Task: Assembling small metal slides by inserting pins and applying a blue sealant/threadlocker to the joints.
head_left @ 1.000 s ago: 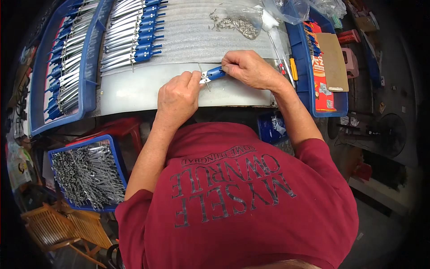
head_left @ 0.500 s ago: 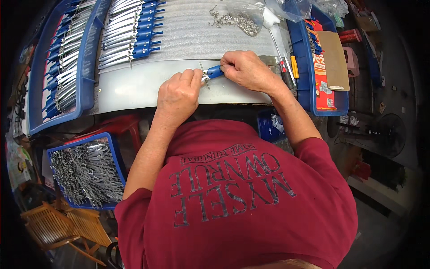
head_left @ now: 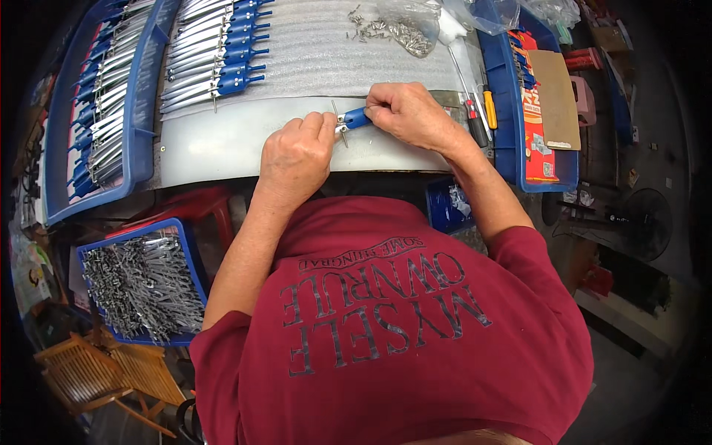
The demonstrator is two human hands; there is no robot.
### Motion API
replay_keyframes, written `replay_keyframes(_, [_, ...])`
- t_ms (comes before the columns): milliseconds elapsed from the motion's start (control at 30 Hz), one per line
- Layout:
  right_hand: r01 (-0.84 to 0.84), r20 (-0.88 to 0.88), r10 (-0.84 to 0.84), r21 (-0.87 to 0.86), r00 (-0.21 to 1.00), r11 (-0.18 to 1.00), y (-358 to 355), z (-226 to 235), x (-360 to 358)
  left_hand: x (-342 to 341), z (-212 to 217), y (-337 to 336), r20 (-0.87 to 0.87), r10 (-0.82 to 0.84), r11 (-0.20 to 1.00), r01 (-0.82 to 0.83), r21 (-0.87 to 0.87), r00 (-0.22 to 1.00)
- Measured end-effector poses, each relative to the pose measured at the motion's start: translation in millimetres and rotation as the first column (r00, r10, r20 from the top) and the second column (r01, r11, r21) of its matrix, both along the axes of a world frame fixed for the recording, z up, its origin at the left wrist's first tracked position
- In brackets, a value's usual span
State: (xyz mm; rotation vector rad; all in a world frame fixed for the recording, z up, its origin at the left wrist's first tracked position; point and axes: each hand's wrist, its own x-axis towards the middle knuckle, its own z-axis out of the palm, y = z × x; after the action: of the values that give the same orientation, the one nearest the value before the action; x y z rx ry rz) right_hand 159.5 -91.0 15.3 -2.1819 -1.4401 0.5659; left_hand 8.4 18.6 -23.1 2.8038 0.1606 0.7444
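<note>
Here's my left hand [head_left: 299, 152] gripping the metal end, my right hand [head_left: 414, 115] pinching the blue; the blue-and-metal piece [head_left: 357, 119] spans them crosswise over the table [head_left: 215, 148], right end tilted away.

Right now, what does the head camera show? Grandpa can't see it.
A person's left hand and right hand hold a blue-and-silver part over a white surface. Similar parts lie in a row beyond; a blue tray at left holds more.
</note>
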Motion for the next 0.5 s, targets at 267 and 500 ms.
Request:
replay_keyframes(267, [0.034, -0.026, -0.035, -0.045, 0.999, 0.998, 1, -1, 6, 2, -1, 1, -0.014, 0.004, 1.0, -0.004, 0.011, 1.0])
replay_keyframes(500, [0.009, -0.065, -0.012, -0.038, 0.998, 0.999, 1, 2, 12, 2, 2, 1, -0.013, -0.002, 1.0, 0.002, -0.005, 1.0])
